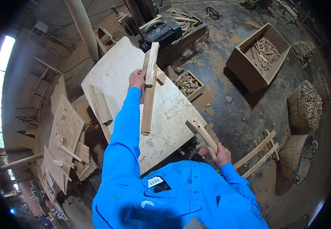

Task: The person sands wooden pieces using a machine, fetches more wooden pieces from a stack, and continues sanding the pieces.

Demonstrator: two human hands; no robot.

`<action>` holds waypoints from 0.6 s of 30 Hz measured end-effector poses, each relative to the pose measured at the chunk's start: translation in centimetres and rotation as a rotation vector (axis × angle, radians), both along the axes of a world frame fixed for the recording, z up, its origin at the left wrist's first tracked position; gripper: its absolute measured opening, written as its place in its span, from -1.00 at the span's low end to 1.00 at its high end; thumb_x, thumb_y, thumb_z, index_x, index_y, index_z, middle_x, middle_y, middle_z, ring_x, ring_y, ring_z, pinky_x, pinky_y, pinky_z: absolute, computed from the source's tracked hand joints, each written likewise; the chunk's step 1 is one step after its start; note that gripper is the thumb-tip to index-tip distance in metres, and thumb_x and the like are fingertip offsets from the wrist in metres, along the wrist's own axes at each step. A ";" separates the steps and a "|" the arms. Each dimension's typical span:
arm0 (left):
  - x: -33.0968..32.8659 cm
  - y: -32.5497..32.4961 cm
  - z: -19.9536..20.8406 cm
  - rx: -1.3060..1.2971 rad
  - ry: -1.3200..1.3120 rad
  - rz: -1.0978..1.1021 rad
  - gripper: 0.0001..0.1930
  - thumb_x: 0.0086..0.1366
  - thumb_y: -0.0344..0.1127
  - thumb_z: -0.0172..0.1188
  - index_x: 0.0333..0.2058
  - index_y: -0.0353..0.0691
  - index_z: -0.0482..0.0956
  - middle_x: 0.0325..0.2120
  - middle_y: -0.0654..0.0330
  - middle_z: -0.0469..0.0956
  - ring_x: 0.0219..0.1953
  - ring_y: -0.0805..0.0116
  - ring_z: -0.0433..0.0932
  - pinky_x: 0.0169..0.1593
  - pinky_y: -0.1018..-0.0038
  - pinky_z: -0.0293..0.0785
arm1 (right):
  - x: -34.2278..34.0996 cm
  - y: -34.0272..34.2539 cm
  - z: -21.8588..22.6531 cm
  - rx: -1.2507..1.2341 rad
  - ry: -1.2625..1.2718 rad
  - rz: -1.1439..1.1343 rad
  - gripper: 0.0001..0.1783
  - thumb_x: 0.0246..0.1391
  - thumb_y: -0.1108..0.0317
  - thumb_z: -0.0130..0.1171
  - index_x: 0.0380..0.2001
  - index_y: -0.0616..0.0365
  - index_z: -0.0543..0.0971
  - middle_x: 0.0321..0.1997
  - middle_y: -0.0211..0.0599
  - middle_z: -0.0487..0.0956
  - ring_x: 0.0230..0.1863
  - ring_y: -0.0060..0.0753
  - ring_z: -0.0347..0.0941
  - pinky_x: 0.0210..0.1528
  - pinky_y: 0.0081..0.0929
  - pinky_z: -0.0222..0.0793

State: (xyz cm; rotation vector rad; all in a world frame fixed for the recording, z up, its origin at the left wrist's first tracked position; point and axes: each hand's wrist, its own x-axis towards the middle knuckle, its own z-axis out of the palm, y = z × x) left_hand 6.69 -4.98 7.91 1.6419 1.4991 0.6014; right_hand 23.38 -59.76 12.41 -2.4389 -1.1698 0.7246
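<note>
My left hand reaches over the pale worktable, its fingers curled against the left side of a wooden bar. Some fingertips are hidden there. This bar lies over a longer wooden strip that runs toward me, and a small wood block juts out at its right. Off the table's near right edge, my right hand is closed around the lower end of a slightly curved wooden piece. Its wider far end points up and left, close to the table's edge.
Two stacked wooden strips lie on the table's left. Beyond the table is a dark motor. On the floor at right stand a large box of offcuts, a smaller box, baskets and leaning wood frames.
</note>
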 end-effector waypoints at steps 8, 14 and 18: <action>1.0 -0.8 1.6 0.109 0.194 0.039 -0.59 0.41 -0.01 0.28 0.04 -0.17 0.74 -0.04 -0.11 0.70 0.00 -0.04 0.69 0.12 0.14 0.58 | 0.2 0.4 0.2 -0.025 0.114 -0.015 -0.49 0.25 -0.14 0.29 -0.17 0.15 0.56 -0.25 0.13 0.69 -0.24 0.35 0.61 -0.15 0.18 0.49; 0.8 -0.7 0.8 0.124 0.159 0.057 -0.57 0.42 -0.01 0.27 0.12 -0.12 0.70 0.14 -0.10 0.60 0.12 -0.04 0.63 0.20 0.17 0.53 | 0.3 0.4 -0.5 -0.020 0.135 -0.011 -0.50 0.26 -0.09 0.30 -0.07 0.15 0.57 -0.20 0.14 0.70 -0.22 0.35 0.61 -0.12 0.18 0.49; 0.6 -0.2 0.4 0.118 0.105 0.076 -0.55 0.41 0.02 0.27 0.13 -0.09 0.71 0.15 -0.09 0.59 0.16 -0.06 0.61 0.24 0.18 0.52 | 0.1 0.2 -1.6 -0.009 0.119 -0.004 -0.51 0.26 -0.07 0.31 -0.06 0.16 0.56 -0.18 0.17 0.70 -0.19 0.37 0.62 -0.12 0.18 0.50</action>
